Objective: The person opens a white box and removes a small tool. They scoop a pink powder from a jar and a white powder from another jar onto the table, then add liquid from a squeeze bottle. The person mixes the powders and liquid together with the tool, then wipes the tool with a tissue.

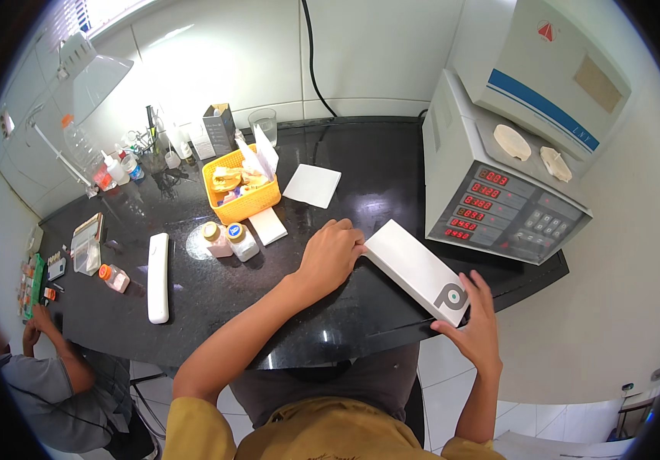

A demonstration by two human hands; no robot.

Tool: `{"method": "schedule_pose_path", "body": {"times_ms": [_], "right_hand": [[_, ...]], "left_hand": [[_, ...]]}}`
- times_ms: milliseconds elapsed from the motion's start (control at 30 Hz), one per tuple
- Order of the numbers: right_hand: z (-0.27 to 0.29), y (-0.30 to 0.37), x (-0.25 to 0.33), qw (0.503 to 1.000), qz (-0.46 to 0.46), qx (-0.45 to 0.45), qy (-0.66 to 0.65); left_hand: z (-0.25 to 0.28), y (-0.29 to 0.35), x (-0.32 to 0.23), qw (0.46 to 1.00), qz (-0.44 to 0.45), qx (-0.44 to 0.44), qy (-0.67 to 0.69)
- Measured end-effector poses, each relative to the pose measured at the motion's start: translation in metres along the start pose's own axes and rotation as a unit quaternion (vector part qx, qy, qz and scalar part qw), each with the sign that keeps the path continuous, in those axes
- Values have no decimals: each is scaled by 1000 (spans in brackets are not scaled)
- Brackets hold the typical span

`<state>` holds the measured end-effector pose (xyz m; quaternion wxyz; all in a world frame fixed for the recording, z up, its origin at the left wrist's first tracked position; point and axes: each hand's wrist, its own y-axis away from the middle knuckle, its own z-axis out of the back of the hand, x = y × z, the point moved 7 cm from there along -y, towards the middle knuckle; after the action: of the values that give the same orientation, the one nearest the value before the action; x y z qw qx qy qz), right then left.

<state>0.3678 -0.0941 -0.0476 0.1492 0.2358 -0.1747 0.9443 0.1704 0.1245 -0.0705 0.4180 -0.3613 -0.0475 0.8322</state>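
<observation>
A long white box with a round grey logo lies slanted between my hands, on the black counter at the right. My left hand is closed, its curled fingertips at the box's far left end; part of its grip is hidden. My right hand clasps the near right end, thumb on the near side and fingers along the far side. Behind the box stands a grey machine with red digital readouts and a keypad. Left of my left hand are two small jars of pale contents, one with a blue lid.
A yellow basket holds papers and small packets, with white sheets beside it. Farther left are a long white case, an orange-capped bottle and a desk lamp. Another person sits at the left end.
</observation>
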Motion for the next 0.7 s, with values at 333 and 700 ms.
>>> {"method": "schedule_pose_path", "body": {"times_ms": [333, 700], "right_hand": [[-22, 47, 29, 998, -60, -30, -12], [-15, 21, -13, 954, -109, -86, -264]], "left_hand": [[-38, 24, -44, 941, 235, 138, 201], [-37, 10, -28, 851, 118, 282, 427]]}}
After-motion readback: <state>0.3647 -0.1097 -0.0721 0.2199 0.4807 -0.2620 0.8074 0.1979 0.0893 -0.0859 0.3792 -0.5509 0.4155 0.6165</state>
